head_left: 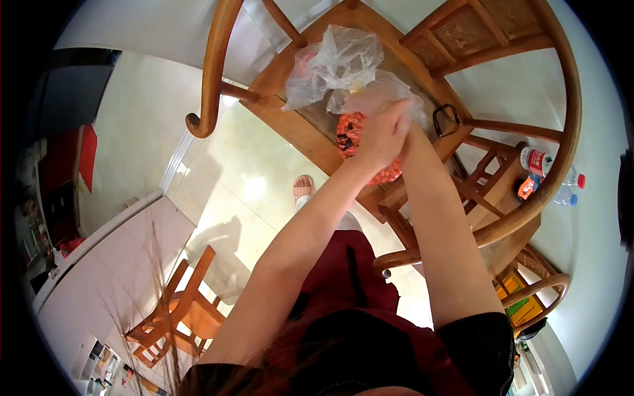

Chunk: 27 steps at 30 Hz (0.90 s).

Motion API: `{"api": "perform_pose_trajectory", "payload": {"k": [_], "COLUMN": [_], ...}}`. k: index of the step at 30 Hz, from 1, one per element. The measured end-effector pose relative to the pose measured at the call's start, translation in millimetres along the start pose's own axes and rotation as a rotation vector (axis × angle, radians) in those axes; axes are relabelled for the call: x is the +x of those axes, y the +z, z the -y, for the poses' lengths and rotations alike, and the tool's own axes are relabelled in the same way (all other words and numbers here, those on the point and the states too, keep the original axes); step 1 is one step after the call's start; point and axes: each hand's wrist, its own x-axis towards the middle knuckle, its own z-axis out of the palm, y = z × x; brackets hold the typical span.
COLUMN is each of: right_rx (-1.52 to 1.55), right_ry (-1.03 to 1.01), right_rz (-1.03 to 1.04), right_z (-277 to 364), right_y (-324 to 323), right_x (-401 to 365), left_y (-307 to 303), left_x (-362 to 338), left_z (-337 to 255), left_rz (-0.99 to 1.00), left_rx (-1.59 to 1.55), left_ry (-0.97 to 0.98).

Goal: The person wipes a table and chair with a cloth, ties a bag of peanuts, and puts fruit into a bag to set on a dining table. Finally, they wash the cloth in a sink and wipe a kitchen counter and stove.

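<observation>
My two hands are pressed together over the wooden armchair's seat (281,125). Beneath them is a plastic bag (350,132) that shows orange-red contents or print with dark marks. My left hand (380,142) is closed at the top of this bag, and its fingers partly hide the other hand. Close against it, my right hand (408,129) is also closed near the bag's gathered top; its fingertips are mostly hidden. Crumpled clear plastic (389,92) spreads out just beyond the hands. A translucent plastic bag (343,59) lies farther back on the seat.
The chair's curved armrest (571,99) sweeps round on the right. A dark loop-shaped item (446,120) lies on the seat's right edge. Bottles (538,162) stand on a wooden surface at right. A wooden chair (191,310) is at lower left, and my foot (303,187) is on the tiled floor.
</observation>
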Motion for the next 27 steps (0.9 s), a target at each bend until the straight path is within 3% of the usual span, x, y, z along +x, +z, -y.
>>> {"api": "perform_pose_trajectory", "payload": {"k": [1,8,14,20,23,26,27], "right_rx": [0.003,0.007,0.005,0.03,0.066,0.166,0.228], "right_ry": [-0.014,-0.088,-0.097,-0.066,-0.056,-0.04,-0.034], "right_rz": [0.006,0.026,0.036,0.028,0.02,0.002,0.0], "right_z": [3.7,7.6,8.8,2.9,3.8,2.6,3.9], "right_y": [1.4,2.8,0.3,12.0,7.4,-5.4,-13.4], "right_x": [-4.0,-4.7,-9.6,-8.9,-8.5,-17.4,-24.6], "left_y": [-1.8,-29.6,-15.8,-8.8,-23.7,-29.7,-31.5], "left_x": [-2.1,-22.0,-30.0,-22.9,-32.8,-54.4,-61.1], "left_z": [-1.3,-16.5,-12.8,10.0,-0.1,5.2,8.5], "left_rz": [0.04,0.277,0.205,0.192,0.32,0.292,0.138], "left_rx": [0.042,-0.028,-0.093,0.027,0.01,-0.081,-0.228], "left_ry": [0.044,-0.132,-0.11,0.04,-0.139,-0.133,-0.26]}}
